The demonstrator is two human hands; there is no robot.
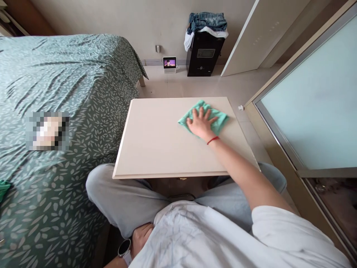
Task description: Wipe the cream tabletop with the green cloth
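A green cloth (221, 120) lies spread near the far right corner of a pale tabletop (156, 137). My right hand (201, 123) presses flat on the cloth with its fingers spread; a red string circles that wrist. Down at the lower left, my left hand (141, 238) rests by my thigh against the white shirt, its fingers curled and partly hidden. A watch with a white strap (124, 248) is on the left wrist.
A bed with a green leaf-patterned cover (69, 186) stands left of the table. Beyond the table are a small lit screen (169, 64) and a black cabinet (205, 56) topped with folded jeans (208, 21). A sliding glass door (312, 100) is at the right.
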